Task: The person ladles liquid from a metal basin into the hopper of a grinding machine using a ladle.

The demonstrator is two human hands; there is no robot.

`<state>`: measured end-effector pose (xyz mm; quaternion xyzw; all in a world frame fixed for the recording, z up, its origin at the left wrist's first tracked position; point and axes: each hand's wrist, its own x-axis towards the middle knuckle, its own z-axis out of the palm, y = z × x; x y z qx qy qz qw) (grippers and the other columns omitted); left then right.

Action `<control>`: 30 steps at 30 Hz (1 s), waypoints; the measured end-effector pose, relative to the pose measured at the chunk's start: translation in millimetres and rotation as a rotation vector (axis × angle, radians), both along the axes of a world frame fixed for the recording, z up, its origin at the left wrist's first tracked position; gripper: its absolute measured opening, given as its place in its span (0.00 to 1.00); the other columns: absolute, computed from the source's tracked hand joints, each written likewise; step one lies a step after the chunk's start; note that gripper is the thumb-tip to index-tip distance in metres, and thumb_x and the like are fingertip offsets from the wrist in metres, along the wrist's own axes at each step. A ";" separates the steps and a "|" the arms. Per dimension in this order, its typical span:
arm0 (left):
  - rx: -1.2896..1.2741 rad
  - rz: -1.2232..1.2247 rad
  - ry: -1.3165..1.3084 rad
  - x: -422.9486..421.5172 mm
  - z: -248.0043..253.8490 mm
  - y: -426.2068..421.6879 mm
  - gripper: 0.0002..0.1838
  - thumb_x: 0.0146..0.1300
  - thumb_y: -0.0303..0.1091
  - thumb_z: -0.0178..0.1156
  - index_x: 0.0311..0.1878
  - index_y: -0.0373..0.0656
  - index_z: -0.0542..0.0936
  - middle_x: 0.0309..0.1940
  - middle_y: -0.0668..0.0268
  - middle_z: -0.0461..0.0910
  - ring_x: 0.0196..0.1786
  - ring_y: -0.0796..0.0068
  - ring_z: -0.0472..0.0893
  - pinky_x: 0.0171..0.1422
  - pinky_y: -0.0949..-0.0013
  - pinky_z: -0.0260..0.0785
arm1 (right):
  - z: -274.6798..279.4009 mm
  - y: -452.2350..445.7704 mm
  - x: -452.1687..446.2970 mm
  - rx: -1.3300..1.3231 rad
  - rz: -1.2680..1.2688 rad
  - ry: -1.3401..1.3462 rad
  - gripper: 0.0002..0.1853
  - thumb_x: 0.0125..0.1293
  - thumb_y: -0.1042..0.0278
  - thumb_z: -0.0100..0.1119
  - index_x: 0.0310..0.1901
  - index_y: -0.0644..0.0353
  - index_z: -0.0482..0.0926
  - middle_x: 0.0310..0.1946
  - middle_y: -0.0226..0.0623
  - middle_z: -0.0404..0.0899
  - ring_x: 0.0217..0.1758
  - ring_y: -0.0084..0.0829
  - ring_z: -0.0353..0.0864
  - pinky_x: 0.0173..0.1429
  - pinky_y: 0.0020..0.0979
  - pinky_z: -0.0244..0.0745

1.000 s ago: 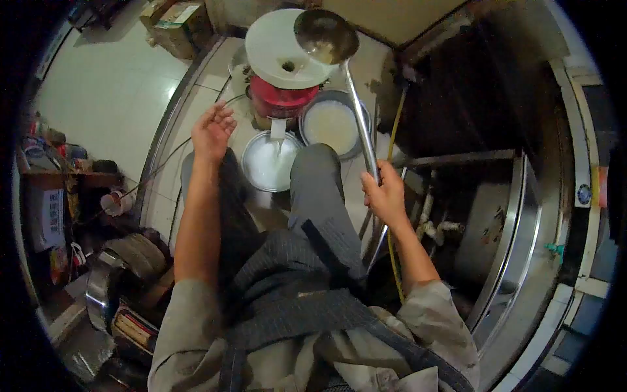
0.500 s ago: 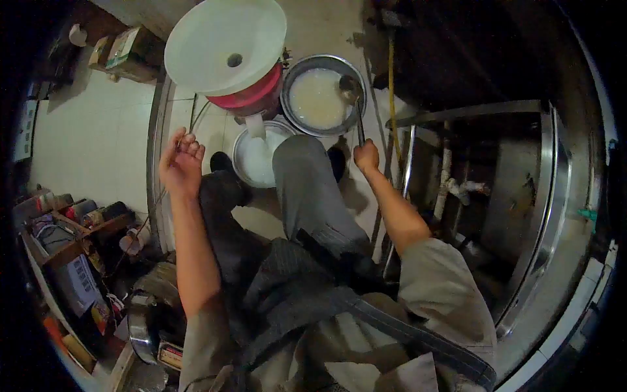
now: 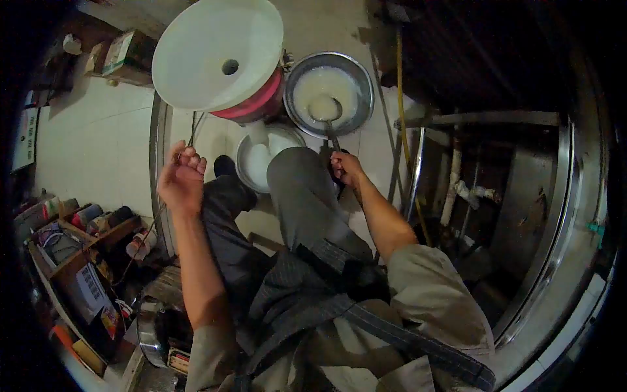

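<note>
My right hand (image 3: 346, 167) grips the handle of a ladle (image 3: 333, 134). The ladle's bowl, full of pale milky liquid, is over a metal basin (image 3: 368, 104) of the same cloudy liquid. My left hand (image 3: 183, 178) is raised with curled fingers beside a thin dark cord (image 3: 194, 129); what the fingers hold is unclear. Ahead stands a machine with a wide white funnel-like hopper (image 3: 196, 59) and a red body (image 3: 258, 101). Below its pale spout (image 3: 258, 133), a second metal bowl (image 3: 243, 166) contains white, foamy-looking material, partly hidden by my knee.
A metal-framed stand (image 3: 480, 118) with pipes (image 3: 452, 183) is at my right, beside a yellow hose (image 3: 401, 98). At lower left is a divided box (image 3: 72, 258) of small goods. Cardboard boxes (image 3: 130, 57) sit on the tiled floor (image 3: 91, 144) at upper left.
My right hand has moved left and toward me, bringing the ladle from the basin's right side to its near middle. The bowl now shows liquid in it. My left hand stays nearly still.
</note>
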<state>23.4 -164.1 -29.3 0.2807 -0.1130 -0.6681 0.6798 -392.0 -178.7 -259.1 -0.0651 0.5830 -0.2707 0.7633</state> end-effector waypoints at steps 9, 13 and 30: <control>0.022 0.056 -0.039 4.1 -8.4 1.6 0.22 0.65 0.38 0.55 0.57 0.33 0.75 0.42 0.57 0.79 0.43 0.67 0.76 0.54 0.62 0.70 | 77.5 -3.2 -5.6 -0.033 0.072 -0.006 0.06 0.68 0.66 0.54 0.37 0.58 0.74 0.19 0.21 0.69 0.15 0.14 0.61 0.19 0.22 0.54; 0.017 0.076 -0.025 4.0 -12.4 1.7 0.21 0.67 0.39 0.54 0.56 0.34 0.75 0.42 0.58 0.79 0.42 0.67 0.77 0.53 0.63 0.70 | 130.6 -5.0 -13.0 -0.128 0.052 0.004 0.06 0.66 0.68 0.57 0.33 0.57 0.73 0.19 0.24 0.69 0.16 0.16 0.63 0.18 0.24 0.56; 0.056 0.179 -0.003 6.1 -9.9 5.2 0.17 0.68 0.39 0.56 0.52 0.37 0.76 0.39 0.61 0.79 0.38 0.72 0.77 0.49 0.67 0.71 | 415.2 -15.4 -26.7 -0.396 0.221 0.097 0.10 0.70 0.65 0.53 0.39 0.65 0.75 0.20 0.24 0.68 0.14 0.15 0.62 0.16 0.22 0.54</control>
